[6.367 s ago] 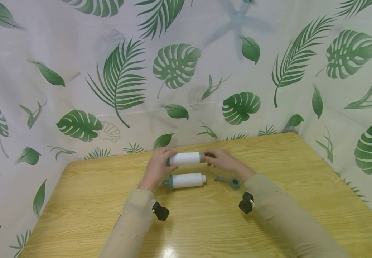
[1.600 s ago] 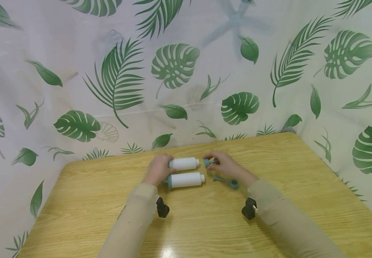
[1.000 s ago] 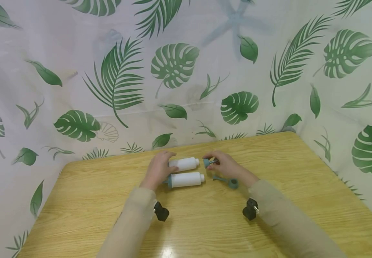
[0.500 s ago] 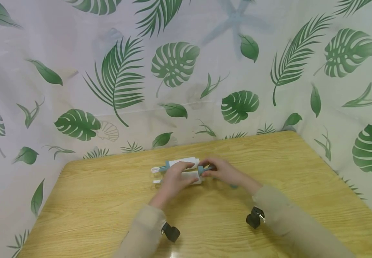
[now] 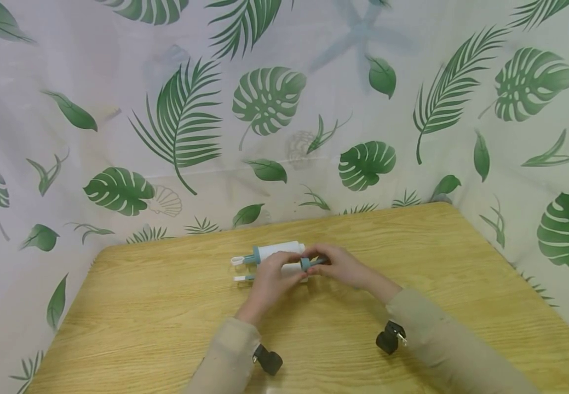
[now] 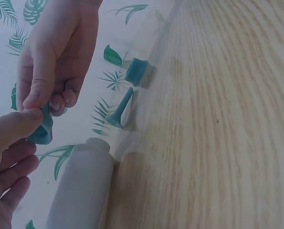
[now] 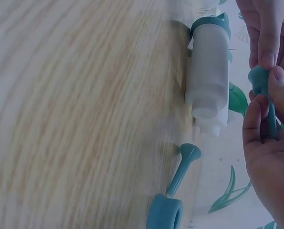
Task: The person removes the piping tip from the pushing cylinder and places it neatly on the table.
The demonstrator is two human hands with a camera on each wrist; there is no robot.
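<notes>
Both hands meet over the front white cylinder (image 5: 291, 268). My right hand (image 5: 345, 266) pinches a teal cap with a thin stem (image 5: 305, 265), its wide end turned to the left. Thumb and fingers of my left hand (image 5: 269, 277) close on that wide end. In the left wrist view, the hollow ring of the cap (image 6: 45, 132) shows between the two hands. A second white cylinder (image 5: 280, 250) lies just behind the first, both on their sides. Each has a teal collar and a white-tipped rod at its left end, and a narrow neck at the right.
A second teal stemmed piece (image 7: 182, 169), a ring with a flared tip, lies on the table past the cylinder necks, hidden in the head view under my right hand. The wooden table (image 5: 166, 328) ends at a leaf-print curtain (image 5: 190, 208).
The stemmed cap, earlier at the back cylinder's neck, came off in my right hand. My left hand let go of that cylinder and moved right to the cap. My right hand shifted slightly left and nearer.
</notes>
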